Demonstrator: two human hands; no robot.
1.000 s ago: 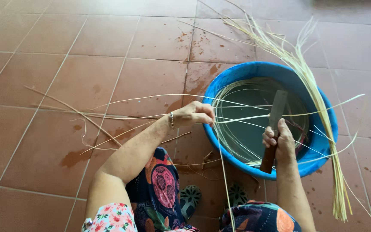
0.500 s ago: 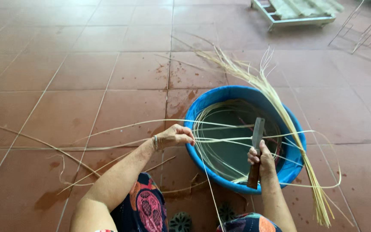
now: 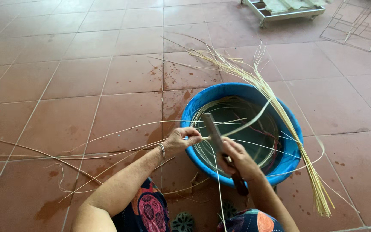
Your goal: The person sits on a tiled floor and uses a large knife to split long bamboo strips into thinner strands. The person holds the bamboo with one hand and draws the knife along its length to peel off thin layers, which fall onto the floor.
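A metal cart (image 3: 286, 9) and wire rack (image 3: 357, 25) stand behind.

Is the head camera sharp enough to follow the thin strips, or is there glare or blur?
Head view: soft even daylight, no hard shadows or glare; left hand, right hand and knife are sharp; strips read clearly on the red floor but blend inside the blue tub; straight lines bow slightly at the edges.

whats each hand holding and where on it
Left hand pinches thin pale strips at their ends by the blue basin rim. Right hand grips a knife by its handle.
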